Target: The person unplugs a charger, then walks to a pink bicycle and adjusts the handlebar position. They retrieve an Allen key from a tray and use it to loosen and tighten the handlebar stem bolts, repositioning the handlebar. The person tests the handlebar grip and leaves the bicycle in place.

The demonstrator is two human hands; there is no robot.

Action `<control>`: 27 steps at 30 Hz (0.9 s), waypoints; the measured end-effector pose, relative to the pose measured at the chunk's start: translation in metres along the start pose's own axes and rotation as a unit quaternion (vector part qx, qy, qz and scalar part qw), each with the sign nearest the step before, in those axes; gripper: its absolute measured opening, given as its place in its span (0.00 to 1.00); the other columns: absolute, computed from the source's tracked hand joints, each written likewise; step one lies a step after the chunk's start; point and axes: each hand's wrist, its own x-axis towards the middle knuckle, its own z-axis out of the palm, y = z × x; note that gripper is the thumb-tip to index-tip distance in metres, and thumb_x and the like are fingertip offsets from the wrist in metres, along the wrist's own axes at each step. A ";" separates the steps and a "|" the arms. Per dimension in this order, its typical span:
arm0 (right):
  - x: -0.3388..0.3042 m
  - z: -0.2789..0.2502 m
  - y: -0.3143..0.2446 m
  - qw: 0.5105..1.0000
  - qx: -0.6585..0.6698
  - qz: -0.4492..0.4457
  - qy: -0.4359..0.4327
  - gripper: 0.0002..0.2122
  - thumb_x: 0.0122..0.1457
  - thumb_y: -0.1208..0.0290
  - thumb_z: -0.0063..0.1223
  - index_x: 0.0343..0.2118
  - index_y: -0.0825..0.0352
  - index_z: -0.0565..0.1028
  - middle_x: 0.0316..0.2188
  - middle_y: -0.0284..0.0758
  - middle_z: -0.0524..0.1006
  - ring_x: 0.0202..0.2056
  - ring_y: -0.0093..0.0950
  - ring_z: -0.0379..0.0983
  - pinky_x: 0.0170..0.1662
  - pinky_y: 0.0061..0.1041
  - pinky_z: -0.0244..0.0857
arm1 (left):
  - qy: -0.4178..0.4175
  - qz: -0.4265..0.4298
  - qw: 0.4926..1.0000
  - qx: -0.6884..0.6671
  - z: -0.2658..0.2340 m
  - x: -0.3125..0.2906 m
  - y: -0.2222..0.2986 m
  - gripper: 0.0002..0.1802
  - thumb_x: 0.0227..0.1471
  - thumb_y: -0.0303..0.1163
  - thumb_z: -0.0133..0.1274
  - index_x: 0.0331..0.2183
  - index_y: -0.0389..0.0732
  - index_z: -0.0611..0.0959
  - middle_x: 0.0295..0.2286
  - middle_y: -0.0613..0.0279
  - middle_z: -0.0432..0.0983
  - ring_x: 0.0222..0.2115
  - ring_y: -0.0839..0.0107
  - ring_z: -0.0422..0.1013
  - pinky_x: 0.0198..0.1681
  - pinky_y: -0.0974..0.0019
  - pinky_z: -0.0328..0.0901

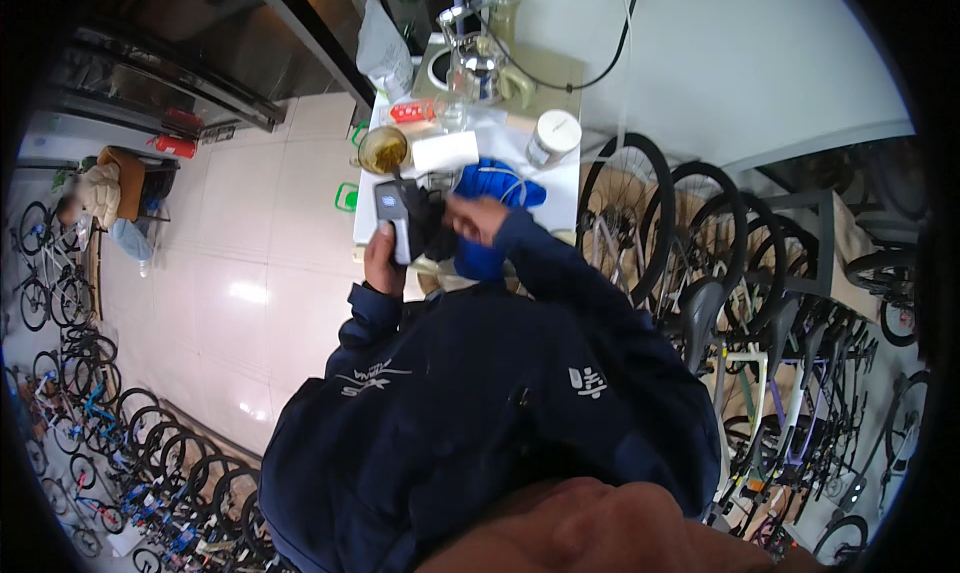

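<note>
My left hand (382, 261) is closed round a slim grey rectangular device (393, 211) with a small blue mark, its thumb lying on the front. Against the device's right side is a dark black bundle (430, 225); whether it is cloth, strap or cable I cannot make out. My right hand (478, 219) reaches in from the right with its fingers curled together at the bundle's edge. What those fingers pinch is hidden and slightly blurred. Just beyond the right hand lies a bright blue soft item (497, 182) with a pale cable (522, 185) across it.
On the white table (565, 185) stand a glass cup of yellowish contents (384, 151), a white-lidded tub (553, 138), a white packet (446, 152), a red box (412, 111) and a glass kettle (478, 73). Bicycles (690, 243) line the right side; more stand far left.
</note>
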 end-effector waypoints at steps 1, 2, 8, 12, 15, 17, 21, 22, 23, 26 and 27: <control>-0.015 -0.009 0.009 0.997 -0.061 -0.001 -0.044 0.22 0.68 0.50 0.55 0.39 0.71 0.81 0.23 0.30 0.78 0.21 0.17 0.70 0.23 0.16 0.62 | -0.015 -0.003 1.000 0.025 0.004 0.001 -0.007 0.26 0.70 0.46 0.45 0.55 0.34 0.77 0.44 0.59 0.80 0.44 0.68 0.76 0.51 0.61 0.70; -0.028 -0.011 0.017 0.994 -0.091 -0.016 -0.062 0.21 0.69 0.51 0.55 0.39 0.71 0.81 0.27 0.32 0.81 0.24 0.18 0.73 0.26 0.17 0.66 | -0.033 -0.042 0.998 0.014 0.007 0.004 -0.014 0.23 0.69 0.44 0.49 0.53 0.34 0.78 0.44 0.60 0.80 0.43 0.70 0.76 0.50 0.63 0.70; -0.125 -0.083 -0.011 0.969 -0.213 -0.125 0.022 0.18 0.70 0.55 0.54 0.51 0.66 0.77 0.40 0.31 0.83 0.37 0.20 0.78 0.37 0.19 0.72 | -0.103 -0.116 0.968 0.196 0.037 0.037 -0.074 0.28 0.60 0.49 0.64 0.48 0.33 0.81 0.35 0.62 0.82 0.34 0.73 0.77 0.38 0.67 0.71; -0.167 -0.134 -0.065 0.934 -0.182 -0.263 0.158 0.17 0.70 0.57 0.55 0.51 0.66 0.77 0.38 0.30 0.82 0.35 0.18 0.76 0.35 0.19 0.71 | -0.098 -0.034 0.900 0.424 0.043 0.056 -0.104 0.36 0.56 0.54 0.65 0.50 0.29 0.80 0.40 0.47 0.84 0.40 0.60 0.80 0.45 0.60 0.73; -0.191 -0.150 -0.110 0.888 -0.139 -0.349 0.265 0.16 0.70 0.58 0.56 0.50 0.66 0.77 0.38 0.29 0.82 0.35 0.17 0.76 0.35 0.19 0.70 | -0.061 0.034 0.815 0.575 0.048 0.058 -0.110 0.36 0.56 0.55 0.63 0.50 0.31 0.80 0.41 0.44 0.83 0.42 0.54 0.80 0.46 0.58 0.73; -0.199 -0.153 -0.147 0.862 -0.098 -0.402 0.293 0.15 0.69 0.58 0.56 0.50 0.64 0.78 0.38 0.28 0.82 0.36 0.18 0.76 0.36 0.19 0.69 | -0.052 0.038 0.778 0.625 0.056 0.058 -0.100 0.37 0.55 0.57 0.63 0.51 0.33 0.80 0.41 0.42 0.83 0.43 0.50 0.80 0.48 0.57 0.73; -0.216 -0.152 -0.226 0.799 -0.106 -0.500 0.316 0.16 0.68 0.56 0.59 0.49 0.64 0.79 0.39 0.30 0.83 0.39 0.20 0.78 0.41 0.24 0.71 | -0.096 0.163 0.706 0.682 0.090 0.067 -0.050 0.30 0.56 0.51 0.63 0.50 0.37 0.83 0.39 0.45 0.83 0.41 0.56 0.80 0.48 0.60 0.72; -0.218 -0.151 -0.252 0.785 -0.117 -0.516 0.322 0.16 0.68 0.57 0.59 0.49 0.64 0.79 0.40 0.31 0.83 0.40 0.21 0.78 0.41 0.24 0.72 | -0.125 0.163 0.766 0.609 0.104 0.080 -0.031 0.28 0.57 0.50 0.62 0.49 0.38 0.83 0.38 0.47 0.83 0.41 0.58 0.80 0.47 0.61 0.72; -0.218 -0.150 -0.279 0.770 -0.130 -0.535 0.321 0.17 0.67 0.57 0.60 0.49 0.65 0.79 0.40 0.32 0.83 0.41 0.22 0.79 0.42 0.25 0.73 | -0.154 0.162 0.818 0.529 0.119 0.093 -0.011 0.26 0.58 0.49 0.62 0.49 0.39 0.84 0.38 0.48 0.83 0.40 0.60 0.80 0.47 0.62 0.72; -0.215 -0.140 -0.365 0.694 -0.208 -0.594 0.348 0.16 0.67 0.60 0.60 0.49 0.67 0.79 0.39 0.33 0.84 0.40 0.23 0.80 0.43 0.27 0.75 | -0.203 0.141 0.897 0.366 0.190 0.147 0.044 0.26 0.63 0.49 0.58 0.48 0.34 0.83 0.38 0.54 0.83 0.41 0.65 0.79 0.48 0.63 0.72; -0.214 -0.135 -0.391 0.662 -0.248 -0.619 0.343 0.15 0.66 0.62 0.60 0.49 0.68 0.80 0.38 0.34 0.84 0.40 0.23 0.81 0.43 0.26 0.75 | -0.247 0.133 0.916 0.287 0.218 0.170 0.064 0.28 0.64 0.50 0.57 0.49 0.33 0.82 0.39 0.55 0.83 0.43 0.65 0.79 0.50 0.62 0.72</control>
